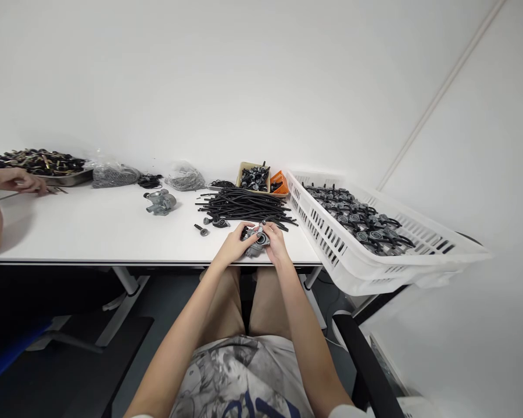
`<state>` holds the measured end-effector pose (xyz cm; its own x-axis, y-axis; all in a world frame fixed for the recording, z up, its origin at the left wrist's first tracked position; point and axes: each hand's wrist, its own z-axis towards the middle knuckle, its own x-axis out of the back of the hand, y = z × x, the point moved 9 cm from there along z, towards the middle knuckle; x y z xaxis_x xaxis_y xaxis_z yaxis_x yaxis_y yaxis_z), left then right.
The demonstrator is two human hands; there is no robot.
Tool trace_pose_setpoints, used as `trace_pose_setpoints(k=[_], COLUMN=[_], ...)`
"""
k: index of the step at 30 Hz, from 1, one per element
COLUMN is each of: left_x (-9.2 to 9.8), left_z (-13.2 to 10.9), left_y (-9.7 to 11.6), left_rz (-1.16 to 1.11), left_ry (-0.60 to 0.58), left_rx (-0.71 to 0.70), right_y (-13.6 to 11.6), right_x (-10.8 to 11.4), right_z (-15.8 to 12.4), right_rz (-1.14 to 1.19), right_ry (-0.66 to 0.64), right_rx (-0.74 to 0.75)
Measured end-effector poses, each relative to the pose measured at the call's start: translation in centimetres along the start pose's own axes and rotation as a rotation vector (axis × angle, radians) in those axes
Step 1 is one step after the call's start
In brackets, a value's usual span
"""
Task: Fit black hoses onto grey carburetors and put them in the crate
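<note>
Both my hands meet at the near edge of the white table. My left hand and my right hand are both closed around a small grey metal part with a black piece, held just above the tabletop. Right behind my hands lies a pile of black tubes. Two small black pieces rest loose on the table to the left of my left hand.
A white slatted basket full of finished grey-and-black parts stands at the right. A cardboard box and an orange bin sit behind the tubes. A grey casting, plastic bags and a metal tray lie further left, where another person's hand rests.
</note>
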<state>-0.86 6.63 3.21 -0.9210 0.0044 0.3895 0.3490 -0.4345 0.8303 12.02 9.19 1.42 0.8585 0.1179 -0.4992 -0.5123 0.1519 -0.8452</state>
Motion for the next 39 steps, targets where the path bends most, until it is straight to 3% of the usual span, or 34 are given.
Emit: trace_pose_setpoints(k=[39], left_x=[0.17], left_z=[-0.12], left_y=[0.66], left_rz=[-0.029], left_ry=[0.014], left_rx=[-0.016], right_y=[-0.67], right_x=[-0.50], right_z=[-0.53], right_rz=[0.023], right_ry=[-0.071], right_rx=[-0.018])
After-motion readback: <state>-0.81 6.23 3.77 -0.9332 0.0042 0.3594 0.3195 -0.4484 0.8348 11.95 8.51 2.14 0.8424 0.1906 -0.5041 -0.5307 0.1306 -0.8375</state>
